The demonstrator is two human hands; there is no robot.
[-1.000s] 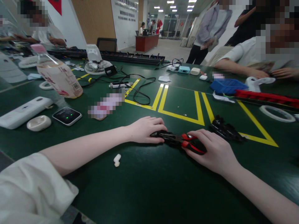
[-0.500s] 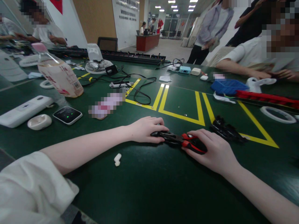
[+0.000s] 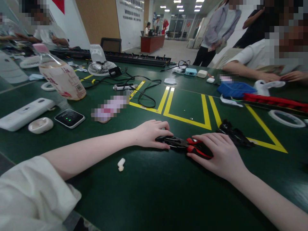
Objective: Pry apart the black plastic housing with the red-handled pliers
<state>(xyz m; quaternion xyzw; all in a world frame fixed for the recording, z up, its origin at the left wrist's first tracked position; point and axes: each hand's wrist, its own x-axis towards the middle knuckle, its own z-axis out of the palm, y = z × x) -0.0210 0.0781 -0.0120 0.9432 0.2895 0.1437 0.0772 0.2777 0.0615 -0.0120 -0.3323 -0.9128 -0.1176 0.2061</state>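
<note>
My right hand (image 3: 220,154) is closed round the red and black handles of a pair of pliers (image 3: 198,149). The jaws of the pliers point left and lie against a black part (image 3: 166,140). Thumb and fingers of my left hand (image 3: 152,134) grip the left end of that black part, just above the green table (image 3: 154,192). Where jaws and part meet, dark on dark, the details are hard to tell. Another black piece (image 3: 234,134) lies beyond my right hand.
Small white pieces (image 3: 121,164) lie near my left forearm. Further left are a bottle (image 3: 62,77), a small device with a screen (image 3: 69,118) and a white power bank (image 3: 26,114). A blue tray (image 3: 237,89) stands at the right, near a seated person's hands. Cables lie beyond yellow tape.
</note>
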